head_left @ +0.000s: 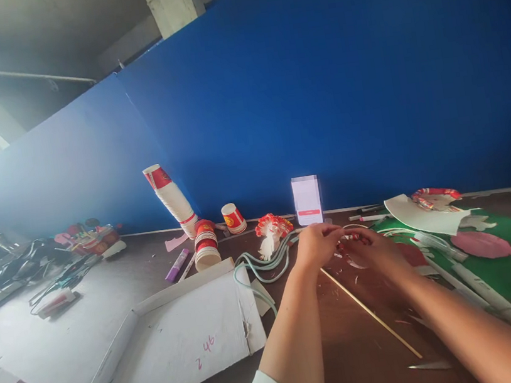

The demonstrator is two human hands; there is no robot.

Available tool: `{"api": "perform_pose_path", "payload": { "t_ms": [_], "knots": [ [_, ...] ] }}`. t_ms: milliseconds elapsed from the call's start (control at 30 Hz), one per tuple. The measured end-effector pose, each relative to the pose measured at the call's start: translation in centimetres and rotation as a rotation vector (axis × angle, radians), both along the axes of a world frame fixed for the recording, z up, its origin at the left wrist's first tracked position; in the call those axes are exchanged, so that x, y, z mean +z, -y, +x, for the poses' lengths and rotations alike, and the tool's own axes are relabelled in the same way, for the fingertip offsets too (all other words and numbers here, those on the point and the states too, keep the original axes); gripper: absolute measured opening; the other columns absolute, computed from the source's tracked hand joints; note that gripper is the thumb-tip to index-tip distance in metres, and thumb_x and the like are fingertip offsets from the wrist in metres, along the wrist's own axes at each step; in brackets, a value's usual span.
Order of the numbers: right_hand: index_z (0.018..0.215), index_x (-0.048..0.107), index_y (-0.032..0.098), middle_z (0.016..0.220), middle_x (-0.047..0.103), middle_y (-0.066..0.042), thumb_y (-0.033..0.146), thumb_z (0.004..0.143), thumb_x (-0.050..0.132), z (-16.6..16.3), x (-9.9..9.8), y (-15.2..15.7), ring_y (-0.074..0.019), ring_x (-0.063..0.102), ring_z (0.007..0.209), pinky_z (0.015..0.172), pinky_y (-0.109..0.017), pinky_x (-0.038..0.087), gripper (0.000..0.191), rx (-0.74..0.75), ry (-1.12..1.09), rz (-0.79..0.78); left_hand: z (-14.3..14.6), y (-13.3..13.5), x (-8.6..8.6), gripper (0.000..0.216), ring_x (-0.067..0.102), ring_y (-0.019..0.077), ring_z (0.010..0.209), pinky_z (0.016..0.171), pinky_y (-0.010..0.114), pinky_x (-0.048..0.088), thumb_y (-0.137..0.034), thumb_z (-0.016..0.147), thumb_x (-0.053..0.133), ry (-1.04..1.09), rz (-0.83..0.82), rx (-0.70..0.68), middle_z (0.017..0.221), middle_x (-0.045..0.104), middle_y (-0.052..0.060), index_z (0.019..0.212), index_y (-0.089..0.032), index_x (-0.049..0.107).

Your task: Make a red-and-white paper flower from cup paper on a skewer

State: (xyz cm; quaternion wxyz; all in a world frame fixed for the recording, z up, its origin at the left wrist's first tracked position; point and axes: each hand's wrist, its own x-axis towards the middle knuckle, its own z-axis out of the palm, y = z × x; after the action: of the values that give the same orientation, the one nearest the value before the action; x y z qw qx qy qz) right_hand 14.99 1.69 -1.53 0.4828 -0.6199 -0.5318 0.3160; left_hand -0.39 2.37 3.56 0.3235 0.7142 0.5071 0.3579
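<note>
My left hand (322, 244) and my right hand (374, 249) meet over the brown table, fingers bent close together. Between the fingertips shows a small red-and-white piece (359, 237), largely covered by the fingers; its kind is not clear. The right fingers pinch it, while what the left fingers hold is hidden. Below the hands a thin wooden stick (371, 313) lies slanted on the table. Just left is a paper cup cut into a fringed red-and-white flower (273, 230). A phone (307, 202) with a lit screen stands upright behind the hands.
A shallow white box lid (172, 346) lies left, with a pale cable (260, 273) over its corner. Behind stand a leaning stack of paper cups (173, 200), a single cup (233, 218) and a purple glue stick (177, 265). Right are green sheet (509, 276), pink oval (484, 245) and blade (430, 366).
</note>
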Motion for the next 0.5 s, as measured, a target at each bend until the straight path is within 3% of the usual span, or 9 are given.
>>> {"api": "perform_pose_path", "payload": {
  "t_ms": [200,500],
  "knots": [
    [0.089,0.074,0.021,0.083,0.073,-0.005,0.048,0.064,0.068,-0.3,0.7,0.6,-0.023,0.066,0.076,0.067,-0.033,0.049,0.037,0.002,-0.007,0.002,0.2,-0.2,-0.5,0.023,0.063,0.0144,0.076,0.075,0.024,0.048,-0.031,0.083,0.06,0.019,-0.037,0.037,0.079,0.072,0.001,0.096,-0.022,0.076],
    [0.094,0.072,0.019,0.075,0.072,-0.005,0.051,0.068,0.066,-0.2,-0.1,0.4,-0.0213,0.065,0.067,0.061,-0.032,0.048,0.041,0.042,-0.05,0.003,0.3,-0.5,-1.2,0.024,0.062,0.0127,0.07,0.071,0.023,0.048,-0.032,0.082,0.06,0.078,-0.059,0.037,0.077,0.071,0.0,0.098,-0.02,0.075]
  ]
}}
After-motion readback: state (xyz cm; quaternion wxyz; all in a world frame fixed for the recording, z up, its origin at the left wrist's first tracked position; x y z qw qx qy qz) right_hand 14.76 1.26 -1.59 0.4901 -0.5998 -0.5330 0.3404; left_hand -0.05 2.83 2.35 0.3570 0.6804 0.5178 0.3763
